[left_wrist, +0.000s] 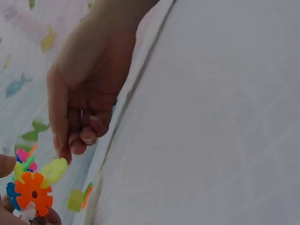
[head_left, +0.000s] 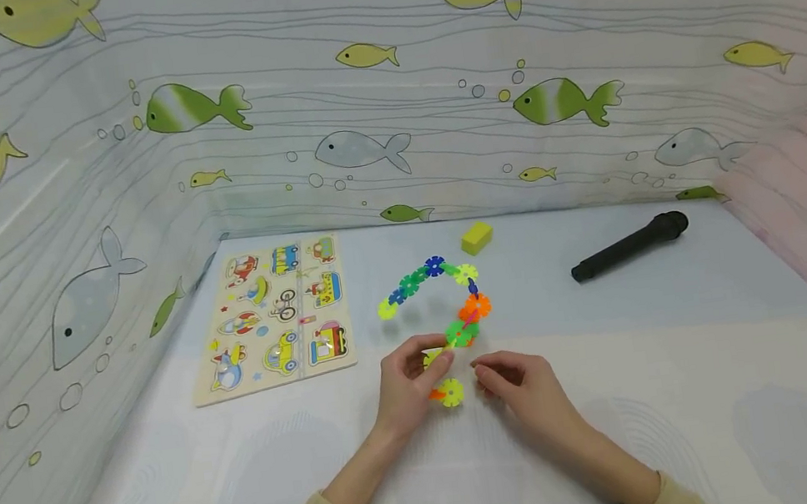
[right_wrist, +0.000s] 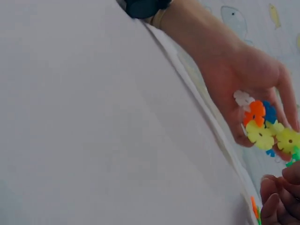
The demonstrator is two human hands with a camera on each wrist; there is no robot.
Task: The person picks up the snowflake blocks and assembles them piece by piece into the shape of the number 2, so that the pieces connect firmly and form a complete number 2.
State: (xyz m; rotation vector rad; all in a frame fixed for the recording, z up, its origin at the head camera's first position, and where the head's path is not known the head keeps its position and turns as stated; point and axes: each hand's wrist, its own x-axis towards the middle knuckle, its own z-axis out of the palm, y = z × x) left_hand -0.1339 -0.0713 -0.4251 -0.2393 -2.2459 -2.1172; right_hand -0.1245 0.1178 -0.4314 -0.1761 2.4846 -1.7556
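Note:
My left hand [head_left: 408,382] pinches a chain of interlocking flower-shaped plastic discs [head_left: 409,283], in yellow, blue, green and orange. From the fingers the chain curves up and over to the left, above the table. A yellow disc [head_left: 453,392] and an orange one hang below the fingers. The right wrist view shows yellow, orange, blue and white discs [right_wrist: 260,135] at the left palm. Just right of the chain is my right hand [head_left: 529,388], fingers loosely bent, with nothing visible in them. In the left wrist view its fingertips [left_wrist: 77,146] come close to a yellow disc; contact is unclear.
A wooden picture puzzle board [head_left: 271,319] lies to the left. Behind the chain sits a yellow block [head_left: 477,238]. A black microphone [head_left: 630,246] lies at the back right. Fish-printed cloth walls [head_left: 421,90] enclose the table at the back and sides.

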